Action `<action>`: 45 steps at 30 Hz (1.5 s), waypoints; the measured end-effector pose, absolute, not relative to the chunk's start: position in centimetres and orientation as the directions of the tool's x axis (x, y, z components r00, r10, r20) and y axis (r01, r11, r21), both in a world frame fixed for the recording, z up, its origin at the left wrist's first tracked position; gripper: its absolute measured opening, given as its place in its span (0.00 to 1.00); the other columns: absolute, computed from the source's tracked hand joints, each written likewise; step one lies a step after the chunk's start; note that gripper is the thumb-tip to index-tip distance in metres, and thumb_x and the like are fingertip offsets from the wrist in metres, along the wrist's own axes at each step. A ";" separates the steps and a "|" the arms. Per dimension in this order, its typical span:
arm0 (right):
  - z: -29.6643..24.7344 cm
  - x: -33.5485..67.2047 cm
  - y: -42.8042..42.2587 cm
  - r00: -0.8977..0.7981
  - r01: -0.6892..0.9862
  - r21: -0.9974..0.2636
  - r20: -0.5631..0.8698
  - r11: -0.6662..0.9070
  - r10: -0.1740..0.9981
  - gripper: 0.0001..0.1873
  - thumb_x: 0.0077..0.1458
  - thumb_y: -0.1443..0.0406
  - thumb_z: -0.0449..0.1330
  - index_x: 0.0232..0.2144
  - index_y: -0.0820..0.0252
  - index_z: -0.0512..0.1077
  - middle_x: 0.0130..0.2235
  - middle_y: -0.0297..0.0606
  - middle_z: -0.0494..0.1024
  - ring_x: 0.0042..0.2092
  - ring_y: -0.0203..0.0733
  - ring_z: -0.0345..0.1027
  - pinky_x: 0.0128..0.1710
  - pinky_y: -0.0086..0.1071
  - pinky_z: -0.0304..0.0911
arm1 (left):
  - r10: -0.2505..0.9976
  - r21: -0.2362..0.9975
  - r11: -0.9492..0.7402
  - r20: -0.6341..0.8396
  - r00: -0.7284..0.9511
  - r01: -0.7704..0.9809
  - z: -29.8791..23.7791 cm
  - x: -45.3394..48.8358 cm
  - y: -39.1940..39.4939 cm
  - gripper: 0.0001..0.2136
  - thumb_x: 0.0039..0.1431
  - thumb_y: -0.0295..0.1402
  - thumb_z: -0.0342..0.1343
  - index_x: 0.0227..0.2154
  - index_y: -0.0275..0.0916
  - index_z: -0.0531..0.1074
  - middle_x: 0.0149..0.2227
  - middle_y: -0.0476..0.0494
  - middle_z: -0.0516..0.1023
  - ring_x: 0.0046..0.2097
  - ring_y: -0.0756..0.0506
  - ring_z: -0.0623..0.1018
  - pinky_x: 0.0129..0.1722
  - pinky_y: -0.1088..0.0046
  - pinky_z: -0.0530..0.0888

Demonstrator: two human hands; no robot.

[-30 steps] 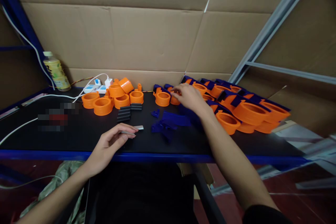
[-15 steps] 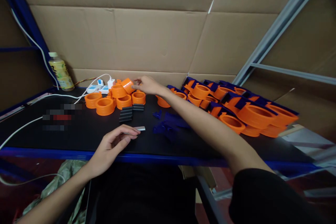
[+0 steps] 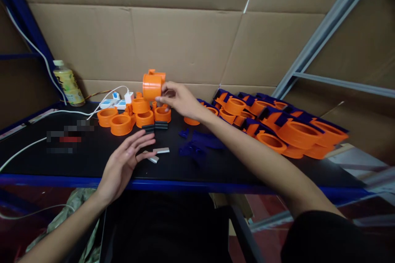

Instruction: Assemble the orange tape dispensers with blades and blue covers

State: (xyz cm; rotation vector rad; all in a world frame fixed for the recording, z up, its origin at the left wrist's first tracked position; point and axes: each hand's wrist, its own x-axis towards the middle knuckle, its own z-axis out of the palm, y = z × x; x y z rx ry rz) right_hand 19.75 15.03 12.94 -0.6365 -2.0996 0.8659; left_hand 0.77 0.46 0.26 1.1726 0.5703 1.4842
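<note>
Orange plastic ring [image 3: 152, 85], tabbed on top, sits pinched in right hand [image 3: 177, 98]; left hand [image 3: 123, 164] splayed open.

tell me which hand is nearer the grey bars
Left. The left hand is open right beside the grey bars, with its thumb by the nearer one. The right hand is farther back and raised, holding an orange ring.

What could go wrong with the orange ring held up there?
The right hand holds the orange ring in a light pinch; it could slip onto the loose rings below and scatter them. The open left hand hovers by two small grey strips and might knock them off the table.
</note>
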 end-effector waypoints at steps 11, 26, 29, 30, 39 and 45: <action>7.5 23.7 0.9 -0.885 0.128 -0.759 0.203 0.638 0.419 0.10 0.61 0.62 0.63 0.44 0.57 0.79 0.48 0.39 0.79 0.46 0.39 0.73 0.42 0.29 0.70 | 0.966 0.778 -0.071 0.209 0.151 -0.625 0.3 0.0 -0.4 0.22 0.65 0.43 0.55 0.60 0.45 0.69 0.66 0.37 0.68 0.60 0.30 0.74 0.55 0.49 0.74; 7.1 21.6 7.8 -0.874 0.477 -0.041 0.088 0.878 0.478 0.09 0.62 0.68 0.60 0.44 0.59 0.78 0.47 0.43 0.79 0.50 0.45 0.73 0.45 0.33 0.64 | 0.950 0.670 0.076 0.176 0.258 -0.738 2.0 -0.3 0.0 0.27 0.60 0.51 0.50 0.53 0.36 0.75 0.44 0.34 0.81 0.32 0.41 0.78 0.32 0.58 0.81; 7.1 21.7 7.9 -0.856 0.504 -0.042 0.108 0.863 0.505 0.09 0.61 0.68 0.60 0.42 0.59 0.79 0.45 0.42 0.80 0.48 0.44 0.74 0.44 0.32 0.63 | 0.955 0.728 0.066 0.152 0.255 -0.683 2.1 0.1 -0.1 0.22 0.63 0.46 0.51 0.48 0.35 0.78 0.42 0.35 0.82 0.31 0.43 0.79 0.33 0.60 0.82; 7.1 21.9 8.0 -0.843 0.522 -0.048 0.119 0.852 0.524 0.09 0.61 0.68 0.60 0.42 0.59 0.79 0.44 0.42 0.80 0.47 0.44 0.74 0.44 0.32 0.63 | 0.959 0.743 0.053 0.148 0.242 -0.667 2.0 0.2 -0.1 0.20 0.64 0.44 0.51 0.47 0.34 0.78 0.44 0.35 0.82 0.32 0.42 0.79 0.35 0.59 0.82; 8.5 23.7 9.8 -0.708 0.431 -0.514 0.317 0.742 0.631 0.09 0.63 0.64 0.60 0.38 0.61 0.80 0.39 0.38 0.82 0.39 0.37 0.74 0.41 0.29 0.61 | 0.966 0.822 -0.011 0.156 0.206 -0.569 1.0 0.7 0.2 0.16 0.66 0.39 0.53 0.50 0.35 0.72 0.58 0.28 0.76 0.45 0.36 0.82 0.47 0.46 0.79; 7.5 23.3 9.8 -0.681 0.554 -0.438 0.253 0.709 0.688 0.11 0.59 0.59 0.64 0.32 0.62 0.78 0.29 0.34 0.78 0.31 0.34 0.66 0.31 0.28 0.52 | 0.967 0.833 -0.022 0.157 0.199 -0.552 0.8 0.7 0.4 0.16 0.67 0.40 0.52 0.51 0.36 0.70 0.57 0.27 0.76 0.44 0.36 0.83 0.46 0.45 0.79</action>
